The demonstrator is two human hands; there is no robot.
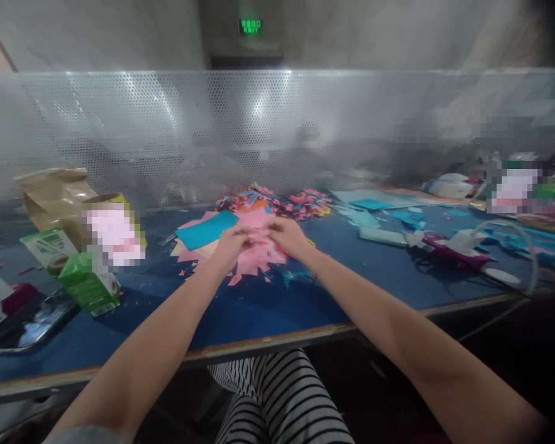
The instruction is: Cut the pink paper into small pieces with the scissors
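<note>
Both hands meet over a pile of pink paper pieces (259,265) on the blue table. My left hand (235,242) is closed, its fingertips on a pink paper (258,229). From the other side my right hand (290,237) grips the same paper with bent fingers. Motion blur hides the exact fold or shape between the fingertips. Left of the hands, a blue paper sheet (208,230) lies on top of pink and cream sheets. Just behind them is a heap of small multicoloured paper pieces (254,198), with a second pinkish heap (308,203) beside it.
On the left stand a brown paper bag (55,197), green-and-white cartons (90,283) and a phone (41,320). To the right lie a purple power strip (453,250) with a white cable and pale blue sheets (365,213). A perforated metal panel (166,135) closes off the back.
</note>
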